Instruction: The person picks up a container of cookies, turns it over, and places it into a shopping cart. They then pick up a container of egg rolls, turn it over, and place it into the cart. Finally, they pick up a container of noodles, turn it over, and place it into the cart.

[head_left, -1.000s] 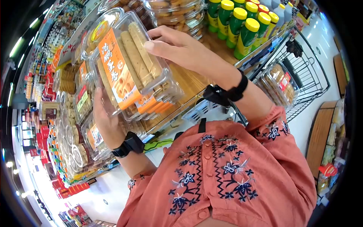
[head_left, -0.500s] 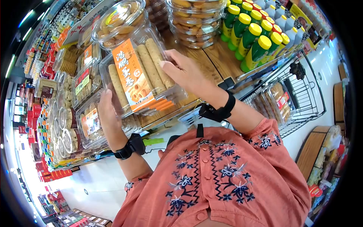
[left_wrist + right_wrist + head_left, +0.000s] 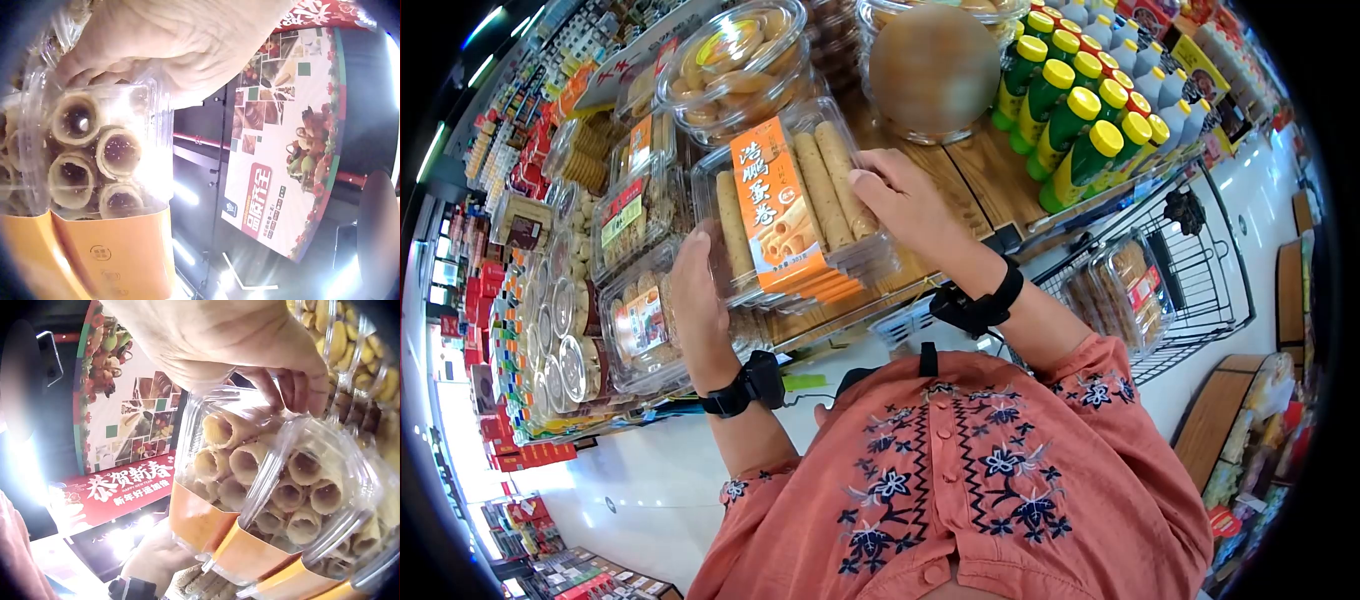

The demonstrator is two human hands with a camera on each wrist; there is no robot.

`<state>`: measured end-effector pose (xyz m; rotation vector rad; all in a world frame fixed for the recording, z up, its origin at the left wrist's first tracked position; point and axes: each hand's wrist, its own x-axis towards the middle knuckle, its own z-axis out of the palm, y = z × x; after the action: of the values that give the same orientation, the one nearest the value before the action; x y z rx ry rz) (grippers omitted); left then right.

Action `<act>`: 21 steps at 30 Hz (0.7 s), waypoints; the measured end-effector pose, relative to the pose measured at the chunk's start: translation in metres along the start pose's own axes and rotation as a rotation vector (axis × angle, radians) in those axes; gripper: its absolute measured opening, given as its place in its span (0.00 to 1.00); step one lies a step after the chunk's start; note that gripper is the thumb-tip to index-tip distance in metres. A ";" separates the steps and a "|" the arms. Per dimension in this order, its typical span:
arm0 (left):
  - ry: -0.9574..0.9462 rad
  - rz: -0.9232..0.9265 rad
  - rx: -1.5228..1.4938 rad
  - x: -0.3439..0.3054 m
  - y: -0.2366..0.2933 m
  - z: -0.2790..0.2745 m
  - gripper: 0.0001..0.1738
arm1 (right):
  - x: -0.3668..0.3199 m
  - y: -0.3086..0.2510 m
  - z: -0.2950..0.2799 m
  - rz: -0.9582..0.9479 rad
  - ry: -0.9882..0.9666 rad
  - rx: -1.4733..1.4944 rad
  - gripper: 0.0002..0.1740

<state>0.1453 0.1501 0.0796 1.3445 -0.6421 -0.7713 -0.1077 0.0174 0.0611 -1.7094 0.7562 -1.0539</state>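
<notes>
A clear plastic box of egg rolls (image 3: pixel 836 190) with an orange label lies on top of a stack of matching boxes on the wooden display table. My left hand (image 3: pixel 700 285) holds its left side, fingers along the wall. At the right side, my right hand (image 3: pixel 910 195) grips the edge, its thumb near the lid. Open ends of the rolls (image 3: pixel 119 153) show through the box wall in the left wrist view, below the hand. In the right wrist view, curled fingers (image 3: pixel 290 390) touch the top box, with more boxes layered against it.
Round tubs of biscuits (image 3: pixel 735 65) stand behind the stack, and other packed snacks (image 3: pixel 635 225) lie to the left. Green bottles with yellow caps (image 3: pixel 1080 140) are at the right. A shopping cart (image 3: pixel 1200 300) holding a snack box (image 3: pixel 1125 285) stands beside the table (image 3: pixel 950 195).
The box of egg rolls has come down from a tilted, raised position to lie level on the stack, both hands moving with it. The head view has shifted too.
</notes>
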 end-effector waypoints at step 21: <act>0.268 0.617 0.377 -0.074 0.000 0.007 0.19 | -0.030 0.066 -0.018 0.547 -0.069 0.253 0.37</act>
<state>0.0951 0.2042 0.0829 1.4410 -0.9516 0.0325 -0.1379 0.0120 -0.0071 -1.2164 0.9337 -0.6715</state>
